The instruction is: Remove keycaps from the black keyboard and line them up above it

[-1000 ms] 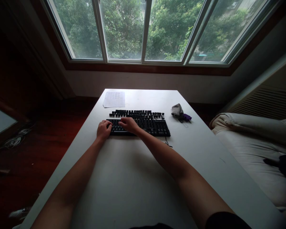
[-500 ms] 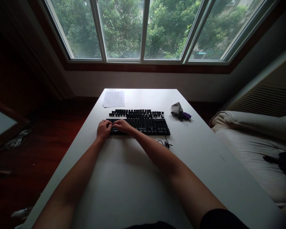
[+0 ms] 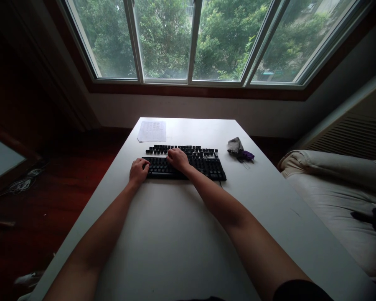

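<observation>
A black keyboard (image 3: 207, 168) lies across the white table (image 3: 172, 234). My left hand (image 3: 139, 169) is closed around its left end, the thumb on the front corner. Behind the keyboard stand rows of loose black keycaps (image 3: 156, 149). My right hand (image 3: 178, 159) is over the keyboard's back edge, left of its middle, close to those keycaps. Its fingers are curled together; their tips are hidden, and I cannot make out anything in them.
A printed paper sheet (image 3: 152, 131) lies at the table's back left. To the right of the keycaps are a grey cloth (image 3: 235, 145) and a purple bundle (image 3: 248, 156). A cushioned seat (image 3: 326, 196) stands beyond the table's right edge, and a window (image 3: 166, 42) is behind.
My right hand has moved from the keyboard's left end to the right and back, toward the loose keycaps. The left hand stays at the left end. The view has shifted slightly.
</observation>
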The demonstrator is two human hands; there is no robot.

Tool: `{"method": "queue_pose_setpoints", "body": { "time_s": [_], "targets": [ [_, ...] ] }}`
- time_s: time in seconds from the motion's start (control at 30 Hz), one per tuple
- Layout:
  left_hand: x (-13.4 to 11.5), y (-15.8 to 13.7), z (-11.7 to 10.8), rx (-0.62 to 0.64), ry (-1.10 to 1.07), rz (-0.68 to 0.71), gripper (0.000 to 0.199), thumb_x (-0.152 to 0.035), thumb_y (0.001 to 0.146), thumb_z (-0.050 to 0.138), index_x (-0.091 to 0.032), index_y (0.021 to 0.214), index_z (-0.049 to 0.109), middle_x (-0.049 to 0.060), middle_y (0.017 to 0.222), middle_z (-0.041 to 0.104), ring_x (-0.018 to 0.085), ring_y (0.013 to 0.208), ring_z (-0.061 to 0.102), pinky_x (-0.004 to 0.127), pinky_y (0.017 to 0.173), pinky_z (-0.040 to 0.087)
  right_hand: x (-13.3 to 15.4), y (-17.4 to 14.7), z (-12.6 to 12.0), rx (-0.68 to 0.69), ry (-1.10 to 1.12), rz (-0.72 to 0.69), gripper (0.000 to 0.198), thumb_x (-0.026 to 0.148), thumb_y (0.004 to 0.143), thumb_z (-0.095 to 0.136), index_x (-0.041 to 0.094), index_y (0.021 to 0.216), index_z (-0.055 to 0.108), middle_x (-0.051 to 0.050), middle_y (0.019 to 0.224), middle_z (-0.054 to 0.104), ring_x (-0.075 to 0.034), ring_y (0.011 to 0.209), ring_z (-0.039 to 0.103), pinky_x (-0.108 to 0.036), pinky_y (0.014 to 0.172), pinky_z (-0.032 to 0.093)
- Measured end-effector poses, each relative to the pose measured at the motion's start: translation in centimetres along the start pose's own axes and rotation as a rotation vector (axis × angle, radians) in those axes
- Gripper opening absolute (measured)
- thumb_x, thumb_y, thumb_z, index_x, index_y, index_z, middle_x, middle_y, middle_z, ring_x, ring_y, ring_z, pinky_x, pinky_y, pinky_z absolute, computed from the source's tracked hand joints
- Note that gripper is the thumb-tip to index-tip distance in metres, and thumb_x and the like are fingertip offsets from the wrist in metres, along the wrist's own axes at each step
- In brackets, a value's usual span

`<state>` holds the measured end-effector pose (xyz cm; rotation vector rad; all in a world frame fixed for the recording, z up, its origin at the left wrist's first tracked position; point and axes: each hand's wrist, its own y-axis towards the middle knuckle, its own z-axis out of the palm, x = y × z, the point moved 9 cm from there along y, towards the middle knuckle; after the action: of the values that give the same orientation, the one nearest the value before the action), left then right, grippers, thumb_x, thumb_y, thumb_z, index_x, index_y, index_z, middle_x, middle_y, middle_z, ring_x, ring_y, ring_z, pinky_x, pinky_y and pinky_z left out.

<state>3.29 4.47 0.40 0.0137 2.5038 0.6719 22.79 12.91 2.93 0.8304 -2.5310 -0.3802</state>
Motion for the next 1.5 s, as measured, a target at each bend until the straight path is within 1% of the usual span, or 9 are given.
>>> {"method": "queue_pose_setpoints", "body": {
  "time_s": [0.1, 0.27, 0.43, 0.53, 0.73, 0.93, 1.13, 1.3, 1.5],
  "targets": [
    [-0.1, 0.0, -0.1, 0.0, -0.003, -0.004, 0.017, -0.027, 0.089, 0.053, -0.024, 0.088, 0.069, 0.006, 0.102, 0.064, 0.026, 0.101, 0.056, 0.042, 0.096, 0.046, -0.8, -0.1, 0.3, 0.058, -0.162, -0.017, 0.016, 0.027, 0.093, 0.057, 0.02, 0.101, 0.069, -0.01, 0.102, 0.066, -0.023, 0.098, 0.053, -0.03, 0.079, 0.037],
    [0.1, -0.1, 0.1, 0.022, 0.007, -0.018, 0.017, -0.028, 0.089, 0.052, -0.024, 0.09, 0.069, 0.007, 0.104, 0.064, 0.027, 0.104, 0.056, 0.043, 0.099, 0.045, -0.8, 0.9, 0.8, 0.163, -0.231, -0.072, 0.024, 0.028, 0.097, 0.052, 0.024, 0.106, 0.073, -0.01, 0.106, 0.066, -0.025, 0.102, 0.053, -0.034, 0.082, 0.038],
    [0.3, -0.1, 0.1, 0.019, 0.002, -0.021, 0.017, -0.027, 0.089, 0.052, -0.024, 0.09, 0.069, 0.007, 0.106, 0.064, 0.027, 0.104, 0.056, 0.044, 0.098, 0.046, -1.1, 2.0, 1.1, 0.274, -0.282, -0.1, 0.035, 0.01, 0.092, 0.052, 0.029, 0.111, 0.075, -0.011, 0.11, 0.067, -0.026, 0.104, 0.054, -0.035, 0.084, 0.037],
    [0.3, -0.1, 0.0, 0.017, -0.006, -0.029, 0.017, -0.027, 0.089, 0.053, -0.024, 0.09, 0.069, 0.007, 0.105, 0.063, 0.027, 0.104, 0.056, 0.044, 0.098, 0.046, -1.3, 2.0, 1.2, 0.312, -0.32, -0.122, 0.038, 0.008, 0.09, 0.053, 0.029, 0.113, 0.075, -0.012, 0.111, 0.067, -0.027, 0.106, 0.053, -0.035, 0.085, 0.037],
    [0.4, -0.1, 0.0, 0.018, -0.018, -0.037, 0.016, -0.027, 0.089, 0.054, -0.024, 0.089, 0.07, 0.007, 0.104, 0.062, 0.028, 0.103, 0.055, 0.044, 0.098, 0.045, -1.9, 1.9, 1.2, 0.317, -0.308, -0.148, 0.039, 0.01, 0.092, 0.051, 0.028, 0.12, 0.071, -0.011, 0.116, 0.067, -0.026, 0.106, 0.054, -0.034, 0.085, 0.039],
    [0.5, -0.2, 0.0, 0.013, -0.016, -0.024, 0.016, -0.027, 0.089, 0.053, -0.024, 0.089, 0.069, 0.007, 0.103, 0.062, 0.027, 0.102, 0.055, 0.044, 0.098, 0.045, -2.8, 2.5, 1.1, 0.306, -0.294, -0.131, 0.029, 0.022, 0.093, 0.059, 0.027, 0.119, 0.071, -0.011, 0.116, 0.067, -0.027, 0.109, 0.054, -0.035, 0.087, 0.039],
    [0.6, -0.2, 0.0, 0.018, -0.014, -0.028, 0.015, -0.027, 0.089, 0.054, -0.024, 0.09, 0.069, 0.007, 0.104, 0.063, 0.028, 0.103, 0.055, 0.045, 0.098, 0.046, -2.3, 2.8, 1.4, 0.309, -0.306, -0.179, 0.029, 0.032, 0.09, 0.067, 0.026, 0.118, 0.071, -0.012, 0.115, 0.067, -0.028, 0.108, 0.054, -0.035, 0.086, 0.04],
    [0.3, -0.3, 0.0, 0.012, -0.016, -0.025, 0.015, -0.026, 0.09, 0.054, -0.025, 0.09, 0.069, 0.007, 0.104, 0.063, 0.028, 0.103, 0.056, 0.045, 0.098, 0.046, -1.5, 3.1, 1.9, 0.295, -0.316, -0.221, 0.026, 0.031, 0.089, 0.067, 0.023, 0.112, 0.073, -0.013, 0.113, 0.068, -0.028, 0.107, 0.054, -0.036, 0.086, 0.04],
    [-0.1, -0.5, 0.2, 0.012, -0.018, -0.033, 0.016, -0.027, 0.09, 0.054, -0.025, 0.089, 0.069, 0.007, 0.103, 0.063, 0.028, 0.103, 0.056, 0.045, 0.098, 0.046, -1.4, 3.3, 2.0, 0.28, -0.331, -0.203, 0.022, 0.027, 0.09, 0.063, 0.019, 0.107, 0.074, -0.014, 0.109, 0.069, -0.029, 0.104, 0.056, -0.036, 0.083, 0.041]
  ]
}}
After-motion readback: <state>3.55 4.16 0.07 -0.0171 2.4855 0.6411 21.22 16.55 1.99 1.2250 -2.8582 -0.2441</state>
